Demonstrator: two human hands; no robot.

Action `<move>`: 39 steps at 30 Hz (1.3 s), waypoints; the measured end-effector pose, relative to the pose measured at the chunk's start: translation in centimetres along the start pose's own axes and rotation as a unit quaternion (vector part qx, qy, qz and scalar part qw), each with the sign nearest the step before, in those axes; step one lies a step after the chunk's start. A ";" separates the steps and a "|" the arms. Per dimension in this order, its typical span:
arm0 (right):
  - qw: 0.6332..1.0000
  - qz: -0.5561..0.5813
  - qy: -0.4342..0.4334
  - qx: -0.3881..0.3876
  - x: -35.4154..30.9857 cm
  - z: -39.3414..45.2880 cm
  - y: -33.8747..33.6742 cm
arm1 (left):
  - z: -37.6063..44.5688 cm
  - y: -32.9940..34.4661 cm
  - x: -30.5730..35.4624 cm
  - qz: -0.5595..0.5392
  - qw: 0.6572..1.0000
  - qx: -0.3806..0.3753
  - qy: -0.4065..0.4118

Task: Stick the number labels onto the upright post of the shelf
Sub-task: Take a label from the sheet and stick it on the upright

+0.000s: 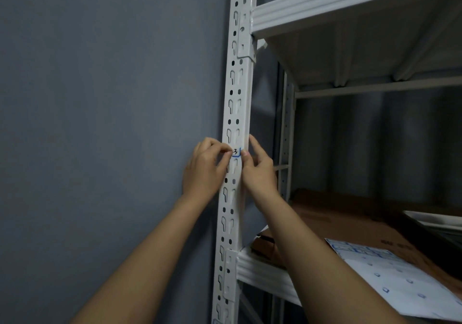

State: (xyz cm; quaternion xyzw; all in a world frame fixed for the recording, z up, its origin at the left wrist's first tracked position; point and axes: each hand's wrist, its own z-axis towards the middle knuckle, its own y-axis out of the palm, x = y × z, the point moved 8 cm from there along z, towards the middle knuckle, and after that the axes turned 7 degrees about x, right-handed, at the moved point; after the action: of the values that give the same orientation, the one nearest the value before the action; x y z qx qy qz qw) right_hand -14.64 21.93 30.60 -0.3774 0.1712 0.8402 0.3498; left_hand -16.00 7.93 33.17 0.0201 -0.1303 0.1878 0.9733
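Pressing between both hands, the number label (235,152) sits on the post (237,103): left hand (203,168) seemingly pinching its edge, right hand (257,171) thumb against it.

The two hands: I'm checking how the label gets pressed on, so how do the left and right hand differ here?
The left hand comes from the wall side, fingers curled over the label's left edge; the right hand comes from the shelf side, its thumb at the label's right edge and a finger stretched up along the post. Both touch the label at the same height.
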 end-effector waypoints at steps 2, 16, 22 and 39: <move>1.000 -0.002 -0.001 0.003 0.1 0.0 -0.1 | 0.3 0.2 0.3 0.010 1.000 -0.016 0.016; 1.000 -0.010 -0.015 0.016 -0.7 -0.6 -0.6 | 0.7 0.8 2.2 0.152 0.983 -0.056 0.086; 1.000 -0.013 -0.011 0.018 -0.7 -0.6 -0.7 | 0.0 0.8 1.3 0.129 0.990 -0.061 0.021; 0.999 0.031 -0.006 -0.012 -0.9 -1.2 -0.9 | -2.8 -1.2 -1.4 -0.247 0.947 -0.075 -0.190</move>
State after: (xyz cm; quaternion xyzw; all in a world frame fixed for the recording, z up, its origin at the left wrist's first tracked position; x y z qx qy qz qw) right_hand -12.89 21.48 30.45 -0.3709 0.1710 0.8549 0.3199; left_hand -16.11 6.61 30.08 0.0140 -0.3176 -0.0763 0.9450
